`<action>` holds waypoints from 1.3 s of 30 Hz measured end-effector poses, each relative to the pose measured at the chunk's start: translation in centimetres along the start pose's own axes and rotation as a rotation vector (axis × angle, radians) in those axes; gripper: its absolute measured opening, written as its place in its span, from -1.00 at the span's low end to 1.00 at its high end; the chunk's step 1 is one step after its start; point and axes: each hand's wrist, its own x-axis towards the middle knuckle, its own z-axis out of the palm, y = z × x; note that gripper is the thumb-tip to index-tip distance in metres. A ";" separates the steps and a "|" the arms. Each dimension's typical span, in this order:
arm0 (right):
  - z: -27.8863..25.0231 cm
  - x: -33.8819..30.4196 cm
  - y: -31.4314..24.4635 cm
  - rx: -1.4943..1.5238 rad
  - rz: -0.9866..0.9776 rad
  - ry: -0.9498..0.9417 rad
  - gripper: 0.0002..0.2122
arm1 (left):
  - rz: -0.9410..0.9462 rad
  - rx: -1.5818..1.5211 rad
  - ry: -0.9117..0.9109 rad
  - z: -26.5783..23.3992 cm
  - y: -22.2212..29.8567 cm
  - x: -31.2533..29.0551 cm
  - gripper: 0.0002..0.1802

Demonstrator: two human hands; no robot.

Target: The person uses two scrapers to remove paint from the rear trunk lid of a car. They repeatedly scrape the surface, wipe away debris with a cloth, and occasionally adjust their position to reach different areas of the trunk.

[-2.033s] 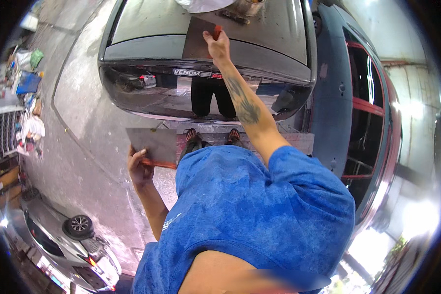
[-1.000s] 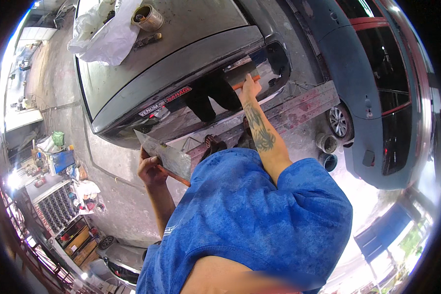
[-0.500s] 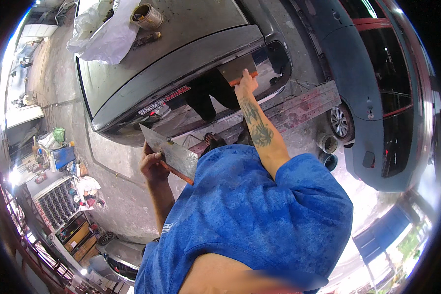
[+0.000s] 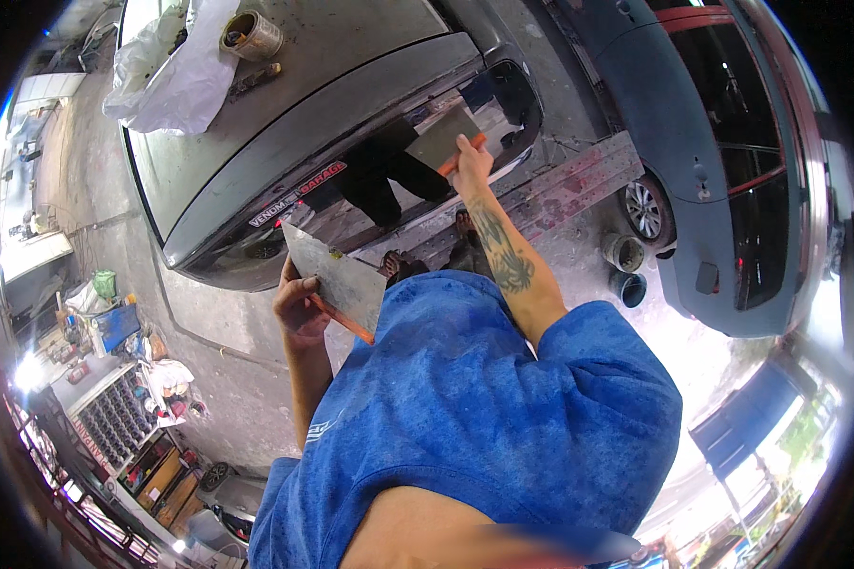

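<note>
- Out front, had the right hand [image 4: 472, 171] closed snugly round the orange grip [image 4: 447, 169] of a flat grey blade [image 4: 441, 136], with a finger laid up against it.
- Held that blade out over the right half of the dark glossy panel [image 4: 362, 190]; could not tell contact from a slight gap.
- Over to the left hand [image 4: 299, 308]: pinched a metal plate [image 4: 337, 280] by its orange strip [image 4: 351, 326], with thumb on top and fingers partly hidden, and bore a small dark dab [image 4: 335, 252] on its face.
- Danger here! Risked a scratch on the gloss from a blade corner dug in by a tilted wrist.
- Risked a smear, too, with the plate's near corner so close to the blue shirt [image 4: 503, 379], and a lost dab from tipping too steeply.
- Now the edges: pointed the plate's far corner at the panel's lower left, inviting a knock on any forward lean.
- Higher, on the grey bodywork [image 4: 351, 57], saw a white plastic bag [image 4: 176, 90], an open tin [image 4: 253, 38] and a dark brush-like tool [image 4: 256, 80], exposed to a long reach.
- Underfoot, got little sidestep beside the stained plank [image 4: 579, 185]; had most swinging room leftward, over concrete floor [image 4: 213, 322], and less rightward, toward two buckets [image 4: 623, 252] and a blue-grey car [image 4: 678, 232].
</note>
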 end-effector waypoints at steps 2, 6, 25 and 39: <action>1.4 0.9 1.2 0.001 0.023 -0.001 -0.87 | -0.001 -0.004 -0.008 0.3 0.1 0.0 -0.41; 3.2 2.0 3.2 -0.076 0.068 0.101 -0.90 | 0.013 -0.005 -0.035 0.7 0.3 -0.4 -0.41; 4.9 -2.5 1.1 -0.040 -0.147 -0.146 -0.93 | 0.014 0.046 0.027 0.5 -0.2 -1.1 -0.42; -11.0 -6.0 -14.5 0.167 -0.323 -0.016 -0.83 | -0.156 0.011 -0.147 -0.6 -0.9 2.2 -0.40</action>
